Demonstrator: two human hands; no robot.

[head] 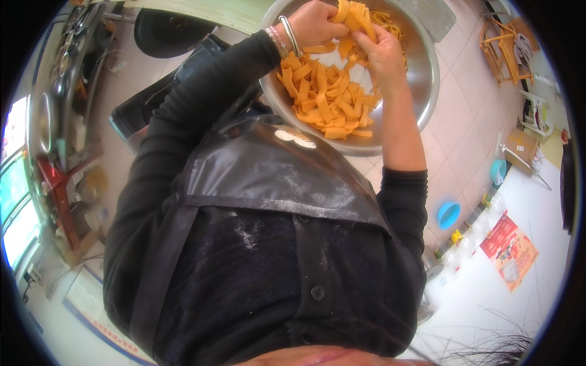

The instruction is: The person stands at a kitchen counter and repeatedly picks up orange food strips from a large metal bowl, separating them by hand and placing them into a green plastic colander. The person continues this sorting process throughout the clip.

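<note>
A large stainless steel basin (428, 87) lies before me. In its near half is a heap of flat orange strips (322, 94), apparently cut dough; thinner orange strands (388, 22) lie along its far right side. Above the basin, my left hand (318, 27) pinches one side of a folded bunch of orange strips (358, 17). My right hand (383, 52) grips the bunch's other side between thumb and fingers. The two hands nearly meet, and the bunch hides part of the basin behind it. A silver bangle (289, 36) circles my left wrist.
White powder marks my dark apron (274, 174), close to the basin's near rim. Left of the basin are a black bin-like container (146, 103) and a round black pan (171, 32). A wooden chair (503, 50) and a blue bowl (448, 215) stand off to the right.
</note>
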